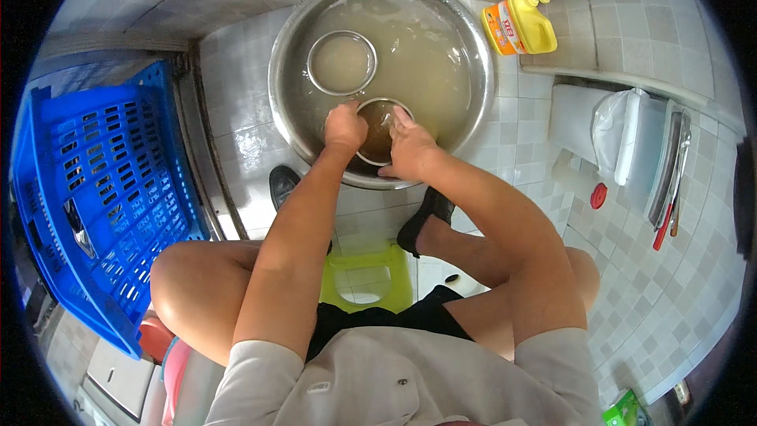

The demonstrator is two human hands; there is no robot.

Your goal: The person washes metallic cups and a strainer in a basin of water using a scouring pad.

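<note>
- Bowl, round, pale-rimmed and brown inside, sits at six o'clock in a large metal basin, close to the basin's near wall.
- Left hand: curled nearly closed at the bowl's nine o'clock edge, apparently holding the rim; fingertips partly hidden.
- Right hand: partly open, spread round the three o'clock side, fingers at the rim near one o'clock, thumb low toward six. Contact evident; whether it grips cannot be told.
- Governing relation: bowl lies directly between the hands, neither clearly nearer. Mouth faces upward; being round, it presents no long axis.
- Second bowl, containing cloudy liquid, is at ten o'clock in the basin, nearer the left hand, untouched.
- Yellow bottle stands outside the basin, at two o'clock.
</note>
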